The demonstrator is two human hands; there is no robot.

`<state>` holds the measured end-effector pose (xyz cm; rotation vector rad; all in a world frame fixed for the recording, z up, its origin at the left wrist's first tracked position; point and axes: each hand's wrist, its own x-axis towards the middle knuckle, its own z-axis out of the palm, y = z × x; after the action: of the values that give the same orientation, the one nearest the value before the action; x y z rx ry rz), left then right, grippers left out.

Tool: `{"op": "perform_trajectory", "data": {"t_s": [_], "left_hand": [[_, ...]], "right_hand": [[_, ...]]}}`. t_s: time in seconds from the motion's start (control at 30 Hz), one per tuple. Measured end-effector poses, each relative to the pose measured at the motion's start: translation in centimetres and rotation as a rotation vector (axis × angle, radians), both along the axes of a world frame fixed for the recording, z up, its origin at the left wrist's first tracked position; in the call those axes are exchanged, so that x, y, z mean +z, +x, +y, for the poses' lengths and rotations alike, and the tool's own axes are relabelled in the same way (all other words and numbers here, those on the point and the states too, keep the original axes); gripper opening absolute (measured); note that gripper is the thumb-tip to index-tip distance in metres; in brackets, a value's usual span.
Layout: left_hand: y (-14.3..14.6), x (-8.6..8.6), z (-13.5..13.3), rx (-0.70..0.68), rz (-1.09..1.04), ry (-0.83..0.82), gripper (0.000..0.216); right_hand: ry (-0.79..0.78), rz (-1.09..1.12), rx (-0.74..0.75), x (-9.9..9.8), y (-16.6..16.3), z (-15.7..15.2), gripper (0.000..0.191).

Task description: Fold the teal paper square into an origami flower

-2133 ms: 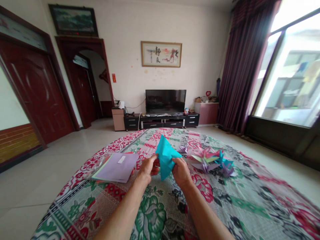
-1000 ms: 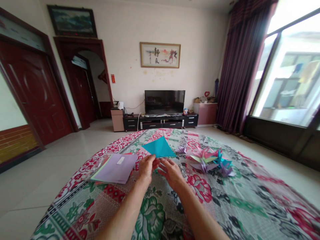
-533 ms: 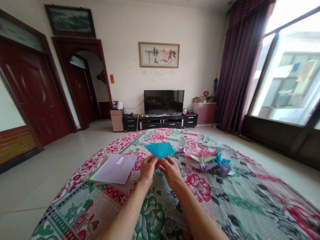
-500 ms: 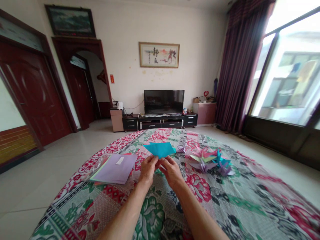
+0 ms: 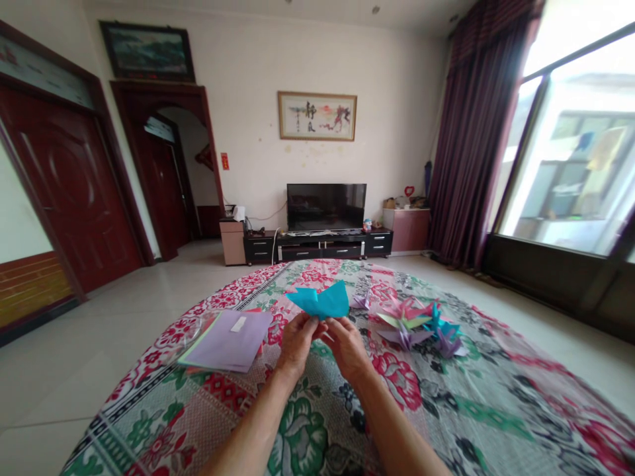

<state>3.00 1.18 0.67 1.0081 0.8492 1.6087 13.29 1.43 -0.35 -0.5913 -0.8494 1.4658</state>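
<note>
A partly folded sheet of blue origami paper [image 5: 325, 302] is held up in front of me above the table. My left hand [image 5: 297, 340] pinches its lower edge near the middle. Close beside it, my right hand [image 5: 344, 340] grips the same lower edge, the fingertips of both hands almost meeting. Two pointed flaps of the paper stick up and outward, one to the left and one to the upper right. The undersides of my fingers are partly hidden.
A stack of coloured paper [image 5: 225, 344], purple on top with a small white slip [image 5: 239, 324], lies on the left. Several folded paper cranes [image 5: 407, 337] sit to the right, with a small purple folded piece [image 5: 361, 302] nearer. A flowered tablecloth [image 5: 302, 430] covers the round table.
The blue paper's right part has swung upward into a raised point, and its shape looks more curved. Both hands keep their pinch. The view has tilted slightly up.
</note>
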Motion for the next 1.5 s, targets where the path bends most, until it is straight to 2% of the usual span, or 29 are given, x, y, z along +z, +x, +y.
{"op": "perform_trajectory", "data": {"t_s": [0.17,0.3,0.57,0.7,0.93,1.1,1.23,1.33,1.4,1.5], "left_hand": [[-0.4,-0.5,0.4,0.007,0.116,0.052,0.019],[-0.5,-1.0,0.8,0.02,0.148,0.073,0.017],[-0.7,-1.6,1.4,0.047,0.243,0.103,0.015],[-0.9,-1.6,1.4,0.046,0.288,0.117,0.015],[-0.9,-1.3,1.3,0.07,0.336,0.125,0.012],[-0.9,-1.0,1.1,0.092,0.333,0.075,0.012],[-0.9,-0.8,0.8,0.113,0.368,0.062,0.011],[-1.0,-0.7,0.5,0.124,0.479,0.075,0.014],[-1.0,-0.6,0.4,0.113,0.531,0.081,0.016],[-1.0,-0.5,0.3,0.078,0.489,0.039,0.013]], "right_hand": [[0.069,-0.104,-0.095,-0.4,0.0,0.4,0.023],[0.138,-0.187,-0.237,0.1,-0.1,0.3,0.025],[0.232,-0.37,-0.43,0.9,0.0,-0.1,0.018],[0.26,-0.421,-0.421,0.4,0.3,0.3,0.018],[0.202,-0.391,-0.387,0.5,0.4,0.0,0.024],[0.223,-0.455,-0.347,0.1,0.8,0.2,0.03],[0.278,-0.602,-0.435,0.3,1.1,0.0,0.03],[0.329,-0.629,-0.494,1.0,1.0,-0.4,0.024],[0.349,-0.568,-0.46,1.4,0.9,-0.6,0.019],[0.345,-0.506,-0.373,1.6,0.9,-0.7,0.019]]}}
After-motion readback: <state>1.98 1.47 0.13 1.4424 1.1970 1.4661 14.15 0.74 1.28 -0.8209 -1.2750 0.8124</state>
